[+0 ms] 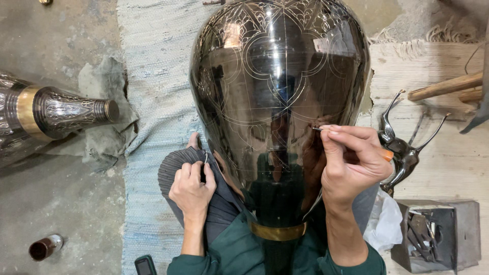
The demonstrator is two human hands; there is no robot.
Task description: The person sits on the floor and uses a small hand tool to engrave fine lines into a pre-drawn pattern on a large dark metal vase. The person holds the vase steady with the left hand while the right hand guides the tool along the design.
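A large glossy dark metal vase (277, 86) lies on my lap, its belly engraved with fine floral and arch lines, a brass band (277, 231) at its neck. My right hand (351, 163) pinches a thin pointed engraving tool (318, 129) whose tip touches the vase's right side; the tool's orange handle end (388, 154) sticks out behind the hand. My left hand (192, 187) rests curled against my grey-clad knee (175, 165) at the vase's lower left edge; a small item between its fingers is unclear.
A second engraved vase with a brass band (51, 112) lies at left on a grey cloth. A pale blue woven rug (153, 102) lies beneath me. At right are a metal deer figurine (402, 147), wooden handles (445, 86) and a metal box of tools (438, 234). A small cylinder (46, 247) and phone (145, 266) lie below left.
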